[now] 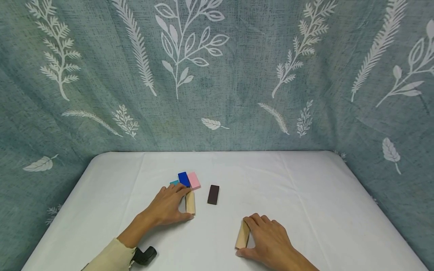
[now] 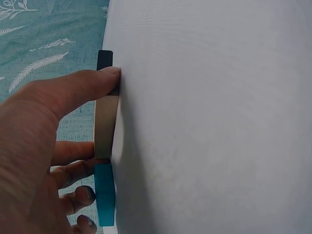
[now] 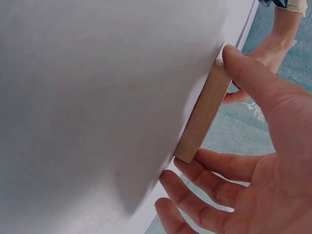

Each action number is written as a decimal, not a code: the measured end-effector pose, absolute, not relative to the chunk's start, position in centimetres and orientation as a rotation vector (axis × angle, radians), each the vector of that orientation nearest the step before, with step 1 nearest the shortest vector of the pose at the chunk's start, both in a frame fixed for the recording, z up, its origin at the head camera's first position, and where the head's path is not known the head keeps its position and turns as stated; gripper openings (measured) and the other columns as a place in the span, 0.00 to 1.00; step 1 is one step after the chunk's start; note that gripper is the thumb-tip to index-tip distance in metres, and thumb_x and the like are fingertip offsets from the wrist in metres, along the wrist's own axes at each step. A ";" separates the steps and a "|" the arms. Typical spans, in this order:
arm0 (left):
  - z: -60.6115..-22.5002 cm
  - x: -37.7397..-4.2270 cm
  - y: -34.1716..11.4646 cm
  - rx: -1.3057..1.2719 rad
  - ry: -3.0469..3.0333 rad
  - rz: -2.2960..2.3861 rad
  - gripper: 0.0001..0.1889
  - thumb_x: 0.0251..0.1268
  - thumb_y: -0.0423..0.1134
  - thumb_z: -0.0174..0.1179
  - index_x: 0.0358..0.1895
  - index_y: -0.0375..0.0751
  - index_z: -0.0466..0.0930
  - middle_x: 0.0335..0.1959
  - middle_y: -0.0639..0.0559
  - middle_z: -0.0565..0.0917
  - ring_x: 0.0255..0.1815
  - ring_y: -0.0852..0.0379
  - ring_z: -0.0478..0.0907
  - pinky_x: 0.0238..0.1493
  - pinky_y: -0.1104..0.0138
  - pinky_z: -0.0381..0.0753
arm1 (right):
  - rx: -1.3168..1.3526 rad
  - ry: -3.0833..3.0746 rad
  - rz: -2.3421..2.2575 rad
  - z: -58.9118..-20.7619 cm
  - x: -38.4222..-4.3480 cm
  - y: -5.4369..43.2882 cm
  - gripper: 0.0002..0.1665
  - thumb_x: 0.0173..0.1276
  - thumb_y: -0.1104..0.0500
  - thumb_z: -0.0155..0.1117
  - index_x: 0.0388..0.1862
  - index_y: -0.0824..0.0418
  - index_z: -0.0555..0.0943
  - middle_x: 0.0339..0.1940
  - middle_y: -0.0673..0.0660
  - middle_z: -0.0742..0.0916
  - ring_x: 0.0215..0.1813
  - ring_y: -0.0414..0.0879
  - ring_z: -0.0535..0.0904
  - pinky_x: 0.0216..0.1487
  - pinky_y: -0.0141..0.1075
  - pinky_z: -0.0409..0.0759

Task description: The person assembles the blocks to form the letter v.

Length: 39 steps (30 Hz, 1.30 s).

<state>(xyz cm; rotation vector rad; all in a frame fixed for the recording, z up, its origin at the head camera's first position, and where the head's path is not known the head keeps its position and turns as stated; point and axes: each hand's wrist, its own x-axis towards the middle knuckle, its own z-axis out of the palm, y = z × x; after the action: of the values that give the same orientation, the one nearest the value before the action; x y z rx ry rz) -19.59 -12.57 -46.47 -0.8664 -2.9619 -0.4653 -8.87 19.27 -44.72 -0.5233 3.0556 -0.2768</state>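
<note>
Nearest on my head feed, the person's right hand [image 1: 269, 237] grips a tan, rectangular wooden block [image 1: 242, 237] end to end, thumb on the near end and fingertips on the far one; the block slants, its far end leaning to the right. At the lower left I have a beige cloth sleeve [image 1: 110, 256] with a curved black fitting [image 1: 145, 256] at its cuff (what that fitting is, I cannot tell from here). Beyond it, the left hand [image 1: 167, 205] pinches a second tan, rectangular block [image 1: 191, 203] the same way, lengthwise between thumb and fingers. Just right of that block, apart from both hands, a dark brown rectangular block [image 1: 213, 194] lies on the white cloth-covered table [image 1: 288, 188]. Past the left fingers I make out a teal block [image 1: 174, 182], mostly hidden on this feed, then a royal-blue rectangular block [image 1: 183, 178] and a pale pink one [image 1: 194, 180] side by side. Behind the table hangs a blue-green fabric curtain [image 1: 237, 75] printed with white leaves and sprigs.
</note>
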 end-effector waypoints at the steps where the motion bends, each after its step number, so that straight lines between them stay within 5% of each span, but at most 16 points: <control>1: -46.5 -19.6 -12.6 -0.867 -2.962 -0.464 0.44 0.49 0.62 0.74 0.68 0.42 0.76 0.61 0.46 0.78 0.61 0.45 0.74 0.54 0.50 0.70 | -0.524 3.056 -0.279 -44.7 -8.8 19.3 0.51 0.44 0.28 0.78 0.58 0.60 0.80 0.51 0.51 0.82 0.52 0.51 0.79 0.47 0.51 0.78; 39: -45.8 -16.7 -10.3 -0.876 -2.923 -0.476 0.41 0.47 0.66 0.72 0.59 0.40 0.78 0.52 0.50 0.77 0.52 0.53 0.73 0.52 0.52 0.69 | -0.500 3.037 -0.287 -44.6 -9.0 19.1 0.53 0.43 0.28 0.79 0.59 0.62 0.80 0.52 0.55 0.83 0.53 0.54 0.80 0.50 0.55 0.77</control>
<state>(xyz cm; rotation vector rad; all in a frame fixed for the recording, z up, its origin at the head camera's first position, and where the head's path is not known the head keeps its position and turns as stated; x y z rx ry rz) -16.74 -10.28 -45.79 -0.8758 -2.9231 -0.4755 -8.99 19.08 -44.58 -0.5004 3.0373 -0.2873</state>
